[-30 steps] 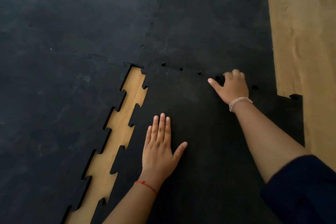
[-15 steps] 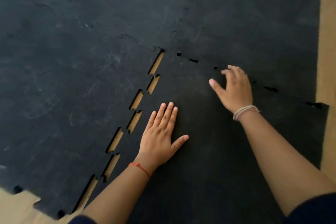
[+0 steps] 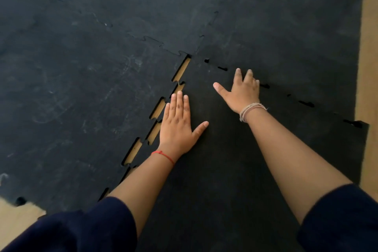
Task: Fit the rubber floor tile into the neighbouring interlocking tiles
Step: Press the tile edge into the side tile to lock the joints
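A black rubber floor tile (image 3: 225, 170) lies under both my hands. My left hand (image 3: 178, 125) rests flat on it near its left toothed edge, fingers together and thumb out. My right hand (image 3: 242, 92) presses flat near its far edge, fingers spread. Narrow slots of wood floor (image 3: 157, 109) show along the left seam between this tile and the neighbouring tile on the left (image 3: 81, 98). Small dark gaps (image 3: 305, 103) remain along the far seam against the far tile (image 3: 286, 37).
More black interlocked tiles (image 3: 143, 6) cover the floor ahead and to the left. Bare wood floor (image 3: 368, 47) runs along the right side and shows at the lower left corner (image 3: 12, 221). My dark sleeves fill the bottom of the view.
The wide wooden gap on the left has narrowed to thin slots as the tile slid left. My left hand moved nearer the left seam; my right hand's fingers spread out flat.
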{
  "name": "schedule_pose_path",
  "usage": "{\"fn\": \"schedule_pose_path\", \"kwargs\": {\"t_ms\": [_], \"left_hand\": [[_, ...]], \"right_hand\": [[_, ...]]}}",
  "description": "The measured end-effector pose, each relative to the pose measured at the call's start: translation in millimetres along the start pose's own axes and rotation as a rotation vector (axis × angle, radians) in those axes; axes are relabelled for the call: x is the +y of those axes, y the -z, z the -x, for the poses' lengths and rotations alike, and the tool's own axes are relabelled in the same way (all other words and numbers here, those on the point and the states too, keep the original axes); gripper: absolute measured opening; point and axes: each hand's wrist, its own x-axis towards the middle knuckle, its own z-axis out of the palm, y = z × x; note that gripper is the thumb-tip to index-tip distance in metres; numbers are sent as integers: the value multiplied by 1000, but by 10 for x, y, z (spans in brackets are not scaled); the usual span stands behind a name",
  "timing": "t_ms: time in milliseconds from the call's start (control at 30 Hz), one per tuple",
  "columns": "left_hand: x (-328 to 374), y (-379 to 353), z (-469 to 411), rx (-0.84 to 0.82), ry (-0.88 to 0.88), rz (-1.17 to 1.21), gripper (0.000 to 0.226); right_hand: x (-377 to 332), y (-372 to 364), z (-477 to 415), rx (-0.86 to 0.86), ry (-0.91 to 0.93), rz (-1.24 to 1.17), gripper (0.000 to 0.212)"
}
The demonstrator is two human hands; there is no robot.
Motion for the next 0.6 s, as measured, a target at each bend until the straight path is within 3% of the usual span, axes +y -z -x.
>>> {"fn": "schedule_pose_path", "kwargs": {"t_ms": [167, 500, 600], "left_hand": [[0, 10, 130, 23, 19, 72, 79], [-270, -105, 1674, 17, 200, 39, 71], [-300, -88, 1830, 34, 268, 42, 73]], "right_hand": [[21, 54, -73, 134, -70, 40, 97], [23, 173, -177, 80, -149, 22, 77], [-196, 89, -11, 124, -30, 57, 77]]}}
